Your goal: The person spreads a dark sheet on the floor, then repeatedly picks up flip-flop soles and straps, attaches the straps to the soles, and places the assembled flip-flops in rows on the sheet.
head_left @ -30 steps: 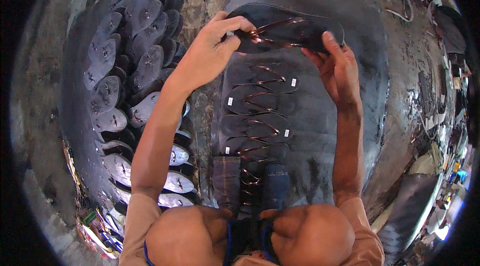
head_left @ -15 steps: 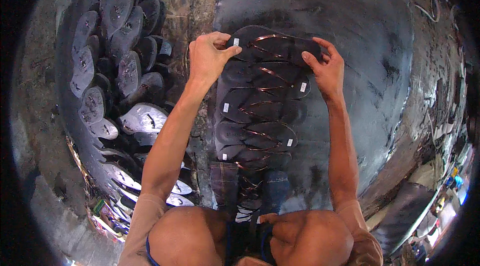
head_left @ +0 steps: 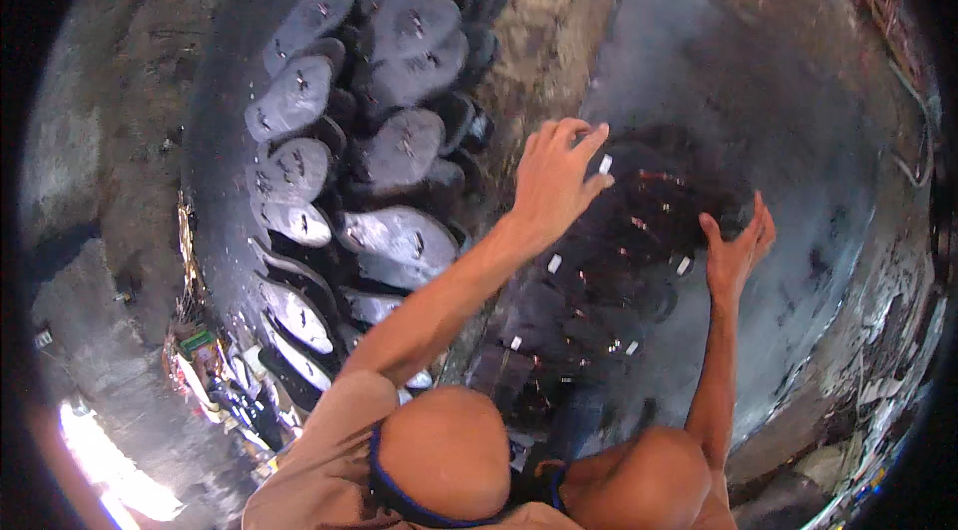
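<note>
Dark flip-flops with shiny copper-coloured straps lie in a column in front of me, blurred in this frame. At the far end is a flip-flop (head_left: 667, 193) with a white label (head_left: 606, 165) by my left hand. My left hand (head_left: 559, 176) is open, thumb and fingers apart on either side of that label. At the other end of the same flip-flop, my right hand (head_left: 736, 249) is open too, its thumb and fingers spread. Whether any fingertip still touches the sole is hard to tell. Other flip-flops with white labels (head_left: 683, 265) overlap nearer to me.
To the left, rows of grey sole-shaped pieces (head_left: 401, 146) overlap on a dark sheet. The flip-flops lie on another dark sheet (head_left: 788, 131). My bent knees (head_left: 444, 455) are at the bottom. Mixed litter (head_left: 235, 390) lies at lower left, and a cable (head_left: 923, 136) at far right.
Both hands were gripping the far flip-flop by its ends; now their fingers have spread. The view has swung left, so the grey pieces sit nearer the middle.
</note>
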The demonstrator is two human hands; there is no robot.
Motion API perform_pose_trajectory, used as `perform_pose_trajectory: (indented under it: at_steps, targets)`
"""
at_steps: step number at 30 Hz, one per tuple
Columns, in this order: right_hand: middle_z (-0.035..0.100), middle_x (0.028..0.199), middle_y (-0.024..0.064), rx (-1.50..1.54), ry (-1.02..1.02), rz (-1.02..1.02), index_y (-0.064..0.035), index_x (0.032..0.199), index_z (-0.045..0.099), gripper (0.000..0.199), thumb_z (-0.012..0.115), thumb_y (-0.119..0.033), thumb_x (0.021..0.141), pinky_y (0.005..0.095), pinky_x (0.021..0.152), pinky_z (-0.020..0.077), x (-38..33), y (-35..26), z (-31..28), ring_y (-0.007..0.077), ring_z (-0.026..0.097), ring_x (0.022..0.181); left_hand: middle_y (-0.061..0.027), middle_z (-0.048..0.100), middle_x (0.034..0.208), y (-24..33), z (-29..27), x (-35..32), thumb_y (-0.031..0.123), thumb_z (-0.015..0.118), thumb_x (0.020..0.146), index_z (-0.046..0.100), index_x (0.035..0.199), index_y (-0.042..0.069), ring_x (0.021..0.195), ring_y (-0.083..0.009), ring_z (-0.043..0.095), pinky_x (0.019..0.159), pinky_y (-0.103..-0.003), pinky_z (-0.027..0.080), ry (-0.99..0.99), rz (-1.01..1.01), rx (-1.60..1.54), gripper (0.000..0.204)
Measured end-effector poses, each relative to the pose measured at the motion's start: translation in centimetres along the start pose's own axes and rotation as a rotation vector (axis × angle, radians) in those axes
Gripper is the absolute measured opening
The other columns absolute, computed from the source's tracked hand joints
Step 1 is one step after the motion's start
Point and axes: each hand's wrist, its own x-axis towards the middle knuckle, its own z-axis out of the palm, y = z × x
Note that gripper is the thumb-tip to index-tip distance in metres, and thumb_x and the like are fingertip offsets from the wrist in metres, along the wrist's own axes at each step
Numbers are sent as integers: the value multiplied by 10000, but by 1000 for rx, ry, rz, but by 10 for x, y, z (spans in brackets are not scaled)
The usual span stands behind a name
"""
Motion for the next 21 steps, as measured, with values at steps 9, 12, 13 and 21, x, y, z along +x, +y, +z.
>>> perform_pose_trajectory:
  at_steps: [9, 12, 13, 21]
  targets:
    - [344, 1574, 139, 237, -50, 381, -94, 1610, 405, 746, 786, -210, 979, 444, 984, 541, -62, -5, -92, 281, 522, 1232, -151, 559, 1466, -78, -116, -56, 79, 926, 723, 570, 1430, 66, 1376, -384, 508, 1164, -479, 415, 357, -303, 202, 792]
    - [339, 1569, 140, 292, -105, 349, -100, 1608, 405, 757, 793, -146, 959, 411, 973, 554, -63, -36, -113, 271, 543, 1221, -161, 676, 1341, -94, -150, -40, 1, 793, 861, 671, 1296, 36, 1271, -351, 632, 1115, -444, 481, 464, -198, 214, 453]
    - [331, 1572, 138, 310, -118, 344, -99, 1607, 407, 757, 792, -137, 956, 403, 971, 557, -59, -45, -123, 273, 550, 1219, -168, 706, 1294, -85, -169, -33, -10, 744, 918, 694, 1267, 36, 1219, -339, 672, 1091, -439, 502, 556, -167, 229, 355]
    - [633, 1441, 159, 894, -317, 15, -58, 1549, 495, 595, 732, -133, 1009, 390, 1090, 514, 63, -147, -152, 242, 609, 1327, -174, 721, 1282, 71, -152, 64, -53, 728, 918, 609, 1363, 39, 1153, -313, 734, 989, -385, 552, -230, 154, -311, 470]
